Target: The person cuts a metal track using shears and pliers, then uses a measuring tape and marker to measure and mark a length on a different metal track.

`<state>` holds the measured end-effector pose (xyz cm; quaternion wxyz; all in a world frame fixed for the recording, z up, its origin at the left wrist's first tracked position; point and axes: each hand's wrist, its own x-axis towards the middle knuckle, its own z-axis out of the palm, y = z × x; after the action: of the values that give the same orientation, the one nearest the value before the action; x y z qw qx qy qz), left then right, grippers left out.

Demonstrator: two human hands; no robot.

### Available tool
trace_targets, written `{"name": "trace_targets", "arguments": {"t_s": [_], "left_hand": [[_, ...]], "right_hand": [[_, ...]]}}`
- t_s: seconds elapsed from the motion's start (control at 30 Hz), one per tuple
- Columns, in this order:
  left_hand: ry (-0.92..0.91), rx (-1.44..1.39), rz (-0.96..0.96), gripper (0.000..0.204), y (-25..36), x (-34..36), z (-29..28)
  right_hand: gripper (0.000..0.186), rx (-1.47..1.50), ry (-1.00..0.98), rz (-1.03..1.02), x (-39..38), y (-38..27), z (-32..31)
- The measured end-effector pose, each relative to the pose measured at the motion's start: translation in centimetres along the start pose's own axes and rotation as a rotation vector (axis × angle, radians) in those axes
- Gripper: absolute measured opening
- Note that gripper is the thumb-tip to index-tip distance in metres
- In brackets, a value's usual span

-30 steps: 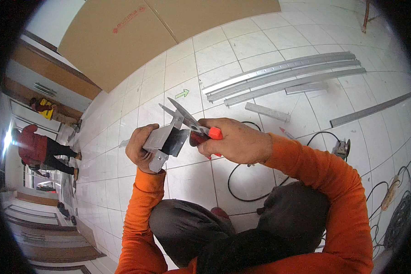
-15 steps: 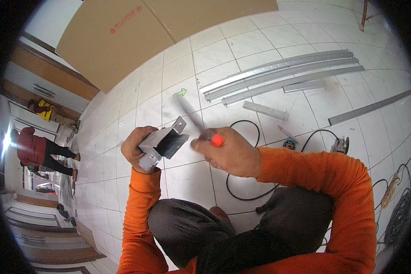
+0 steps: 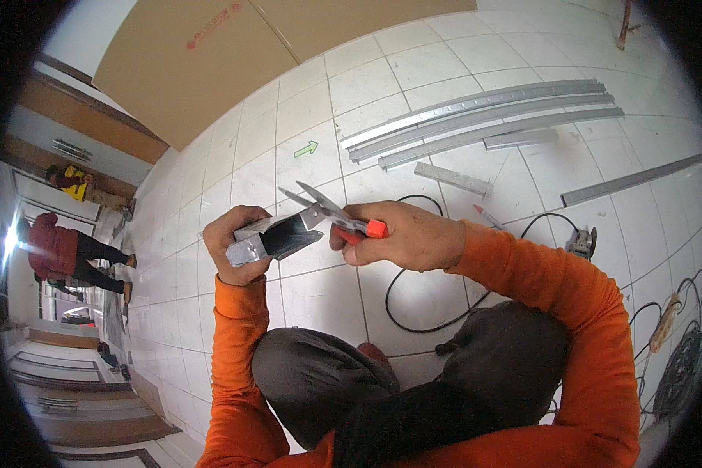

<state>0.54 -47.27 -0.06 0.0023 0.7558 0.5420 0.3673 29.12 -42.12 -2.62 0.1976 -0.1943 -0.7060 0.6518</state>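
Note:
My left hand (image 3: 225, 240) is closed around a short piece of silver metal channel (image 3: 259, 246), its hollow side turned toward the right. At the far corner of the channel a small tab with a hole stands out. My right hand (image 3: 405, 232) grips scissor-like snips (image 3: 329, 207) by their red handles. Their blades are spread apart and lie at the tab; whether the metal sits between them or just behind, I cannot tell. Both hands are raised over the tiled floor, in front of my bent knees.
Several long metal channels (image 3: 476, 117) lie on the floor ahead, with a short perforated strip (image 3: 451, 179) nearer. A black cable (image 3: 390, 312) loops to an angle grinder (image 3: 581, 243) at right. A large cardboard sheet (image 3: 187, 78) lies at far left. A person in red (image 3: 54, 246) stands at left.
The snips were blurred and upright beside the channel; now their spread blades have come left to its tab. The channel has tilted slightly in my left hand.

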Motion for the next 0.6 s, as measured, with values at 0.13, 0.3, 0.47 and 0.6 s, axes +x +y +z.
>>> {"name": "trace_targets", "arguments": {"t_s": [0.13,0.3,0.47,0.6], "left_hand": [[-0.013,-0.064,0.002,0.039,-0.4,0.0,-0.1],[-0.009,-0.060,-0.014,0.040,-0.2,0.1,-0.1],[-0.028,-0.044,-0.002,0.041,-0.4,0.0,-0.2],[-0.023,-0.114,0.051,0.042,-1.3,0.0,0.1]], "right_hand": [[0.034,0.115,-0.087,-0.051,0.4,0.8,0.1],[0.032,0.152,-0.106,-0.050,0.5,1.0,0.1],[0.031,0.220,-0.125,-0.079,0.7,1.4,0.3],[0.023,0.224,-0.118,-0.077,0.8,1.6,0.6]]}}
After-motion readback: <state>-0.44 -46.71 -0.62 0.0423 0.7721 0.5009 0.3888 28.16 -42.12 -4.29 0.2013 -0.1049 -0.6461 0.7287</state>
